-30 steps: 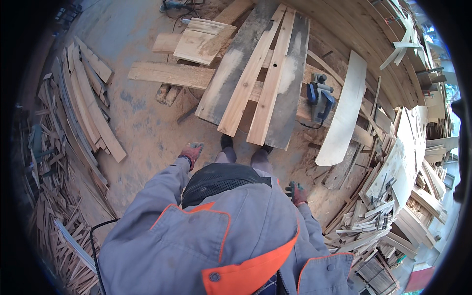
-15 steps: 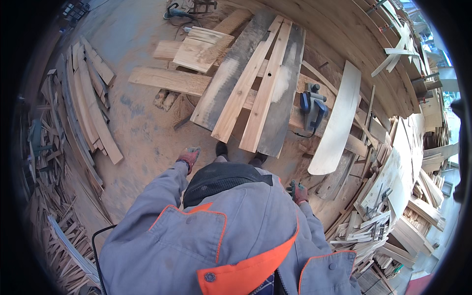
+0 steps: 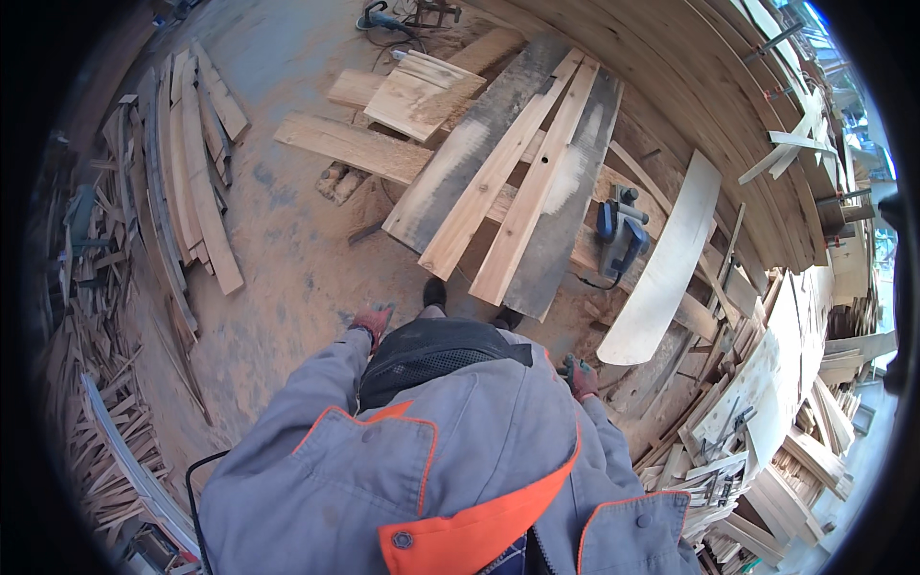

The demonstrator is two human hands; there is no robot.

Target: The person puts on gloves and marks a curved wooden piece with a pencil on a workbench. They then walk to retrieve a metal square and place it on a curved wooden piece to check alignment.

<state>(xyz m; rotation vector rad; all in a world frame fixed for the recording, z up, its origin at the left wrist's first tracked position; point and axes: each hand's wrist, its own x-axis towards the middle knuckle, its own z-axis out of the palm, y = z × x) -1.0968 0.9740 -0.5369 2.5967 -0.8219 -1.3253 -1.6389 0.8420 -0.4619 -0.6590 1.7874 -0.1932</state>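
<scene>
My left hand, in a reddish work glove, hangs beside my waist with its fingers loosely apart and nothing visible in it. On my other side my right hand, in a red and grey-green glove, hangs low with fingers slightly spread, also bare of any object. Both are apart from the boards ahead. Nearest in front lie two narrow light planks, one with a dark knot hole, on top of wide grey-stained boards. A blue electric planer rests to their right, beside a pale curved board.
Short light boards lie across crosspieces at the far left of the work. A corded power tool is on the dusty floor beyond. Long planks and scrap strips pile up at left. A large clamped wooden panel rises at right.
My view has turned a little, so the boards and planer appear shifted right and slightly lower. Both hands stay at my sides; the left appears slightly lower. Nothing has been picked up.
</scene>
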